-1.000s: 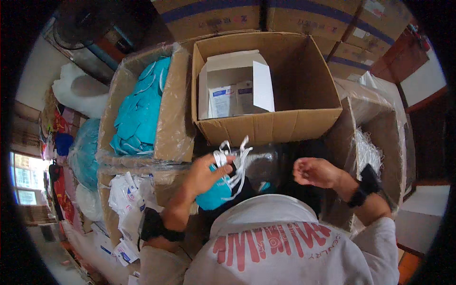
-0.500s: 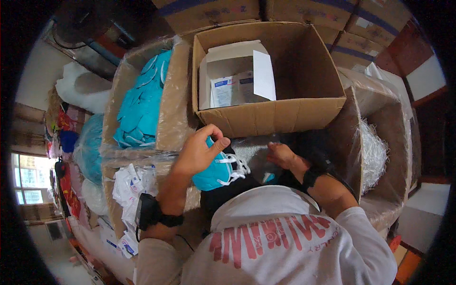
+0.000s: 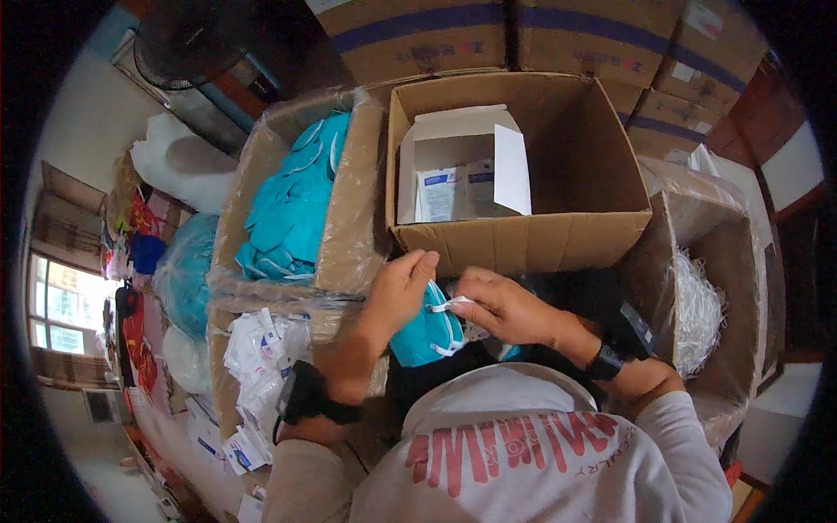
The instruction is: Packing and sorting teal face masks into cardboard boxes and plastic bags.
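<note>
A turquoise face mask (image 3: pixel 417 342) with white elastic straps is held in my left hand (image 3: pixel 391 296), thumb and fingers closed on its upper edge. From the right, my right hand (image 3: pixel 516 309) pinches a white strap (image 3: pixel 450 303) at the mask's near side. The mask hangs above my dark-clothed lap, in front of a cardboard box (image 3: pixel 523 242). In that box stands an open white carton (image 3: pixel 513 174) with printed flat packets (image 3: pixel 440 193) inside. A bit of turquoise shows below my right hand; I cannot make out what it belongs to.
Many turquoise masks (image 3: pixel 292 205) fill a plastic-lined box at the left. White packets (image 3: pixel 259 349) lie in another box nearer me. At the right, a lined box holds thin white strands (image 3: pixel 697 314). Stacked cartons (image 3: pixel 423 45) stand behind; a bagged turquoise bundle (image 3: pixel 187 272) sits far left.
My right hand has moved left to the mask and taken hold of a strap. My left hand still holds the mask. The whole view has shifted slightly.
</note>
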`<action>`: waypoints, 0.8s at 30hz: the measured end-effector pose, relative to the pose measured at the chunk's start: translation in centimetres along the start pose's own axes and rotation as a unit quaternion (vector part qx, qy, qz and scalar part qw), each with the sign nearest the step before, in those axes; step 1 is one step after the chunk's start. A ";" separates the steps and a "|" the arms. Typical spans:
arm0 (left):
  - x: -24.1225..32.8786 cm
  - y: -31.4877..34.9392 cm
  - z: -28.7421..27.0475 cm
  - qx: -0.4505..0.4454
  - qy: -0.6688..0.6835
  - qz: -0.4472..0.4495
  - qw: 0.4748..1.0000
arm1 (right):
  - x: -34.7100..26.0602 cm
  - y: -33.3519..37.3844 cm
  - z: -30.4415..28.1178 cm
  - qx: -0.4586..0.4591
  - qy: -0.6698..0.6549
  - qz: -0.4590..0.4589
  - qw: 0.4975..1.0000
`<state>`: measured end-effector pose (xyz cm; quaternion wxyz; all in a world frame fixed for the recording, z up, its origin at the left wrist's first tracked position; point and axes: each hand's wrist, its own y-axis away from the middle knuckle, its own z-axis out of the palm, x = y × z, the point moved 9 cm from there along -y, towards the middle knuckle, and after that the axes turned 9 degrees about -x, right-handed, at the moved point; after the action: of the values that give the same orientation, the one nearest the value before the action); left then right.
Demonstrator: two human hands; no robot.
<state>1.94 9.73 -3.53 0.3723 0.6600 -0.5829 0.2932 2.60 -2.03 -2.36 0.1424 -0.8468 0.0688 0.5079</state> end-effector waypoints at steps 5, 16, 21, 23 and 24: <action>-1.9 -0.9 3.7 -0.003 0.150 0.039 0.988 | -5.7 -1.7 -1.0 0.072 -0.081 -0.167 0.980; -3.5 -3.5 -4.4 0.272 -0.072 0.065 0.957 | -13.1 -1.7 1.2 -0.058 -0.043 -0.269 0.961; -6.0 -3.0 -9.6 0.360 0.110 0.007 0.926 | -6.8 -2.2 -6.9 0.124 -0.171 -0.143 0.967; -3.2 -3.6 -7.9 0.303 0.180 -0.022 0.936 | -2.8 -1.9 -9.9 0.237 -0.222 -0.068 0.944; -2.2 -3.4 -7.3 0.267 0.199 -0.025 0.943 | -2.2 -2.0 -10.7 0.257 -0.219 -0.066 0.939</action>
<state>5.35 17.19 -1.87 0.2984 0.6776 -0.3806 0.5541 11.06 -3.48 4.64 0.4000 -0.6520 0.1079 0.6351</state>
